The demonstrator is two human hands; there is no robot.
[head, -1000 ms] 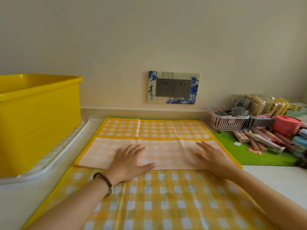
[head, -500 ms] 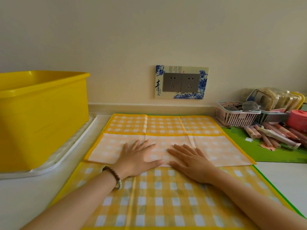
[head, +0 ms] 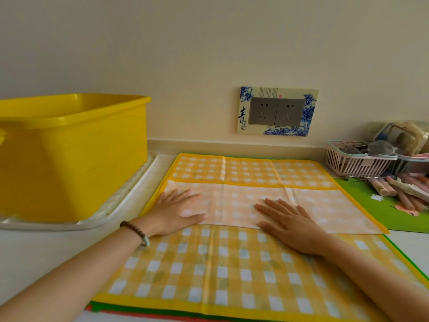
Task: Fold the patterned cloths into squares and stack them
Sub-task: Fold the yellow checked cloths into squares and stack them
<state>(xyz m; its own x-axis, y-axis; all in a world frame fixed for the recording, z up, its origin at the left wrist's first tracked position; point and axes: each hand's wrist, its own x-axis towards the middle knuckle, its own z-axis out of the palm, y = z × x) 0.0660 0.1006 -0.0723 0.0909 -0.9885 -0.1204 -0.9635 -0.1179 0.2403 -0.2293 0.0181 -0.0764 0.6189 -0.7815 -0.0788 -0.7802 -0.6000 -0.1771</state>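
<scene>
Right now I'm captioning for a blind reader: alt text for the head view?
The left hand and right hand press flat on the pale folded flap of a yellow checked cloth. A yellow tub stands left, a pink basket right.

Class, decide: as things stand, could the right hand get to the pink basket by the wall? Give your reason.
Probably yes. The right hand lies flat and holds nothing, and only the flat checked cloth and green mat lie between it and the pink basket, though its reach is a guess.

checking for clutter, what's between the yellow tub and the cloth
Head view: only the white tray and a bare strip of counter lie between tub and cloth.
</scene>
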